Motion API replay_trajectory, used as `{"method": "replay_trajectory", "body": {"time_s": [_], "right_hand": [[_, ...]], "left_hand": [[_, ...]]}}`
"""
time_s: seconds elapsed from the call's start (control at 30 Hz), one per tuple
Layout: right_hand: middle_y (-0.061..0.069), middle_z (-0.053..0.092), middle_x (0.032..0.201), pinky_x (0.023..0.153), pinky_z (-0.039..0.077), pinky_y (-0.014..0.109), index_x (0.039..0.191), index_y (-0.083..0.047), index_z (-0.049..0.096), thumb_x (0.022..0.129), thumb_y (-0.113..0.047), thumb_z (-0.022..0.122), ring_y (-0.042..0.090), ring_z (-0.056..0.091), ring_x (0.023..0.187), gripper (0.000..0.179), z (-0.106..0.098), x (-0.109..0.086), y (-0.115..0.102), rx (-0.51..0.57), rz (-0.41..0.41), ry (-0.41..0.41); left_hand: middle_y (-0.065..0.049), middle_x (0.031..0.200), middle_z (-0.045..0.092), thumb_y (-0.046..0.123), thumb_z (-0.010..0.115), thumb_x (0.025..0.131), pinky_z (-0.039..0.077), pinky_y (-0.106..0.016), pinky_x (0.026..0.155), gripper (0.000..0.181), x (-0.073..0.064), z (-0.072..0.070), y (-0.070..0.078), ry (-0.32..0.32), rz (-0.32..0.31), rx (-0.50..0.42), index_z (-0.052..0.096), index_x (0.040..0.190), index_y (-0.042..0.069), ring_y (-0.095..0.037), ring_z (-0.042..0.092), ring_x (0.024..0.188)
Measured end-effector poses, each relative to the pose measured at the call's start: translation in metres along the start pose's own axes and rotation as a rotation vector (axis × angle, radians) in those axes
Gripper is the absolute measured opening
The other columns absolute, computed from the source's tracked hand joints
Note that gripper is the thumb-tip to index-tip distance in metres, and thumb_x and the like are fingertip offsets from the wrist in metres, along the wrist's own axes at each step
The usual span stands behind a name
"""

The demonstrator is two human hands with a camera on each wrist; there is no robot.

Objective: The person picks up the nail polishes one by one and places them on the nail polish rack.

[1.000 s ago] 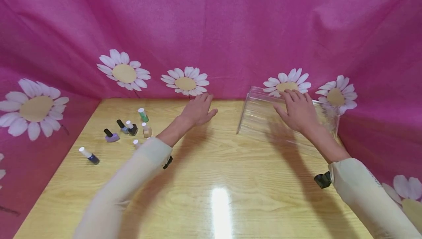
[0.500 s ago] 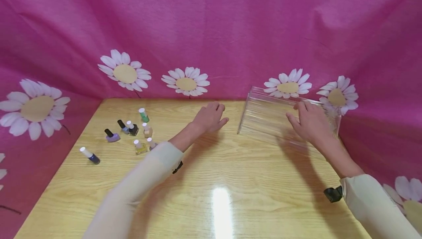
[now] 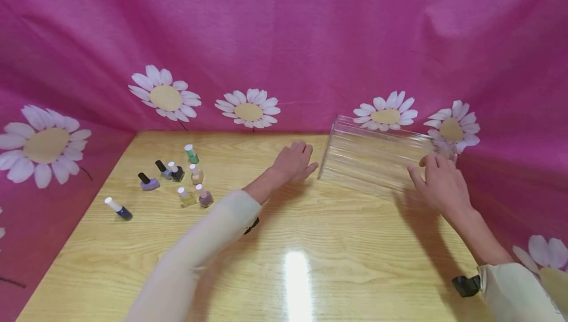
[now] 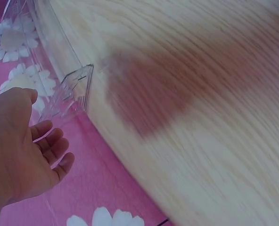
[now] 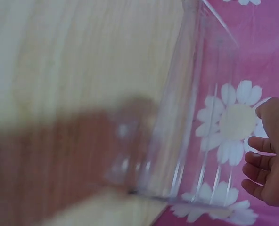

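Note:
A clear plastic tiered rack (image 3: 368, 157) stands at the back right of the table, its ridges running across it. My left hand (image 3: 294, 162) hovers just left of the rack's left side, fingers loosely bent and holding nothing. In the left wrist view, that hand (image 4: 26, 146) is apart from the rack's stepped side panel (image 4: 71, 92). Over the rack's right end is my right hand (image 3: 443, 184), thumb and fingers spread apart, nothing between them. The right wrist view has the rack (image 5: 186, 127) beside the relaxed right hand (image 5: 271, 155); contact cannot be told.
Several nail polish bottles are grouped on the table's left: green (image 3: 192, 154), purple (image 3: 148, 182), yellow (image 3: 186, 197), mauve (image 3: 204, 196), beige (image 3: 196, 174), black (image 3: 176, 171) and dark blue (image 3: 118, 208) among them. A pink daisy-print cloth (image 3: 301, 65) hangs behind the wooden table (image 3: 346, 253).
Both hands have moved right and toward the near side, the left one to the rack's left side, the right one to its right end. The rack and bottles have stayed in place.

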State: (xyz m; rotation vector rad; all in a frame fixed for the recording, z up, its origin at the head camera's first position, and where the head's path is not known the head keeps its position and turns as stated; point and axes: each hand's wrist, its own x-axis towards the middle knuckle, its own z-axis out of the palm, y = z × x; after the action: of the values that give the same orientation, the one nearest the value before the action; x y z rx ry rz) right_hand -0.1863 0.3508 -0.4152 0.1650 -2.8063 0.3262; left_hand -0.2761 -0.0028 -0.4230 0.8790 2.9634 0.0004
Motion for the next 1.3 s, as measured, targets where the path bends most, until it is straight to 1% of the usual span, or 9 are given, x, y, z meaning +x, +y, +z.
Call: {"method": "replay_trajectory", "body": {"time_s": [0.1,0.17,0.3,0.5,0.63,0.87,1.1,1.17,1.3], "right_hand": [[0.032,0.051,0.101,0.075,0.04,0.064,0.105,0.009,0.051,0.101,-0.035,0.054,0.054,0.047,0.093,0.045,0.002,-0.009,0.007,0.009,0.047,-0.028],[0.033,0.05,0.1,0.073,0.04,0.064,0.104,0.01,0.051,0.101,-0.036,0.054,0.054,0.047,0.093,0.046,0.003,-0.016,0.013,0.008,0.071,-0.04],[0.035,0.051,0.096,0.069,0.04,0.063,0.1,0.009,0.05,0.101,-0.035,0.055,0.055,0.048,0.088,0.045,0.007,-0.027,0.024,-0.01,0.091,-0.036],[0.03,0.05,0.087,0.061,0.04,0.059,0.09,0.007,0.049,0.1,-0.042,0.055,0.051,0.049,0.08,0.05,0.013,-0.038,0.043,-0.047,0.121,-0.038],[0.028,0.047,0.081,0.055,0.04,0.057,0.083,0.006,0.045,0.099,-0.045,0.056,0.05,0.049,0.075,0.054,0.015,-0.042,0.053,-0.063,0.14,-0.04],[0.027,0.047,0.08,0.054,0.04,0.055,0.083,0.006,0.045,0.099,-0.046,0.054,0.05,0.049,0.074,0.055,0.021,-0.043,0.064,-0.071,0.16,-0.066],[0.031,0.047,0.076,0.055,0.04,0.061,0.078,0.008,0.043,0.099,-0.046,0.055,0.055,0.05,0.071,0.059,0.022,-0.048,0.071,-0.095,0.161,-0.064],[0.032,0.047,0.076,0.056,0.04,0.063,0.079,0.009,0.044,0.099,-0.043,0.055,0.056,0.05,0.072,0.058,0.022,-0.05,0.072,-0.101,0.154,-0.08],[0.036,0.049,0.082,0.06,0.041,0.065,0.087,0.014,0.045,0.102,-0.038,0.051,0.06,0.05,0.078,0.054,0.021,-0.051,0.073,-0.088,0.137,-0.161]], "left_hand": [[-0.009,0.128,0.051,0.047,0.042,0.105,0.045,-0.041,0.096,0.05,0.003,0.002,0.004,-0.001,0.001,0.013,0.048,0.133,0.006,-0.025,0.048,0.12],[-0.009,0.129,0.051,0.047,0.042,0.105,0.045,-0.041,0.096,0.051,0.005,0.003,0.006,-0.001,0.004,0.016,0.047,0.134,0.006,-0.025,0.048,0.12],[-0.009,0.129,0.051,0.046,0.041,0.105,0.045,-0.042,0.096,0.05,0.008,0.005,0.011,-0.001,0.01,0.018,0.046,0.134,0.005,-0.026,0.048,0.12],[-0.009,0.132,0.05,0.047,0.039,0.106,0.043,-0.042,0.099,0.053,0.014,0.01,0.019,-0.018,-0.006,-0.008,0.043,0.139,0.005,-0.025,0.045,0.123],[-0.008,0.131,0.05,0.047,0.039,0.106,0.043,-0.041,0.098,0.054,0.018,0.013,0.023,-0.017,-0.006,-0.015,0.044,0.138,0.005,-0.024,0.046,0.122],[-0.007,0.13,0.051,0.047,0.038,0.106,0.043,-0.04,0.097,0.052,0.022,0.016,0.026,-0.029,-0.02,-0.019,0.043,0.136,0.005,-0.022,0.048,0.12],[-0.007,0.124,0.052,0.046,0.039,0.106,0.044,-0.039,0.095,0.049,0.027,0.023,0.028,-0.014,-0.045,-0.014,0.047,0.131,0.005,-0.022,0.049,0.117],[-0.006,0.121,0.052,0.045,0.039,0.106,0.044,-0.039,0.094,0.047,0.028,0.026,0.029,-0.017,-0.052,-0.007,0.047,0.13,0.006,-0.022,0.049,0.116],[-0.006,0.115,0.052,0.042,0.041,0.106,0.044,-0.038,0.09,0.041,0.029,0.03,0.029,-0.011,-0.057,0.012,0.049,0.125,0.006,-0.022,0.05,0.112]]}}
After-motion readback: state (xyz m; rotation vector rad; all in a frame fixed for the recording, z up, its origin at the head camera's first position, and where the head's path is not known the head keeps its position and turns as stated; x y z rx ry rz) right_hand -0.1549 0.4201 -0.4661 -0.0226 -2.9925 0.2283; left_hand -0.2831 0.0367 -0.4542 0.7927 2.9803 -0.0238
